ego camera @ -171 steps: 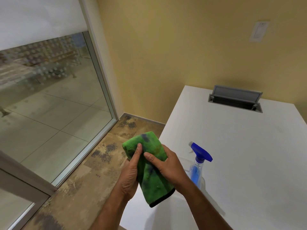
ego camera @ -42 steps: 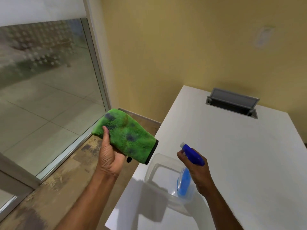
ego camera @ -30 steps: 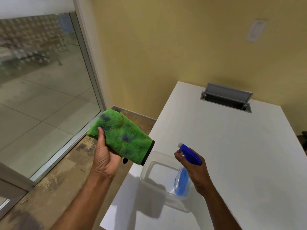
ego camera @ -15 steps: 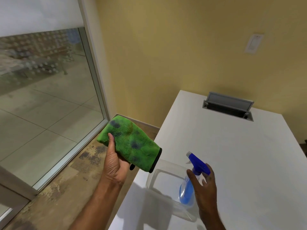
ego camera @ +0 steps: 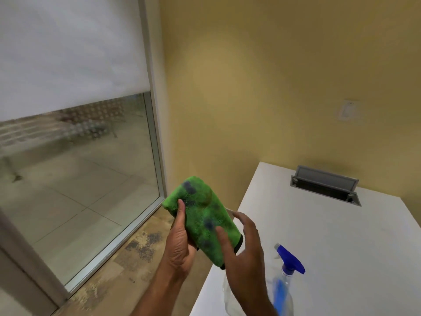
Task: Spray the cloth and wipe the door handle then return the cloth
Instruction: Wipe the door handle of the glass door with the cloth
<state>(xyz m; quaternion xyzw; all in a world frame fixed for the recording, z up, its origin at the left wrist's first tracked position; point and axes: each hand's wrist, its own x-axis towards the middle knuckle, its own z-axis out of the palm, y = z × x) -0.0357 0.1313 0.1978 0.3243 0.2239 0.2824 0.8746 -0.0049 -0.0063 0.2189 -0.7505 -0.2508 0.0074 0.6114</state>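
Note:
My left hand (ego camera: 180, 245) holds a folded green cloth (ego camera: 202, 215) with dark blotches and a black hem, raised over the floor beside the table's left edge. My right hand (ego camera: 243, 249) is open, fingers spread, right in front of the cloth's lower end; I cannot tell whether it touches it. The spray bottle (ego camera: 284, 283), clear with blue liquid and a blue trigger head, stands free in a clear plastic tub (ego camera: 227, 299) at the table's near left corner, mostly hidden by my right forearm. No door handle is in view.
The white table (ego camera: 330, 247) fills the lower right, with a grey flip-up cable box (ego camera: 325, 185) near the yellow wall. A glass panel with a metal frame (ego camera: 157, 156) and a lowered white blind stands to the left. Worn brown floor lies between.
My right hand has let go of the spray bottle and come up left to the cloth. The bottle stands back in the tub. The camera has tilted upward.

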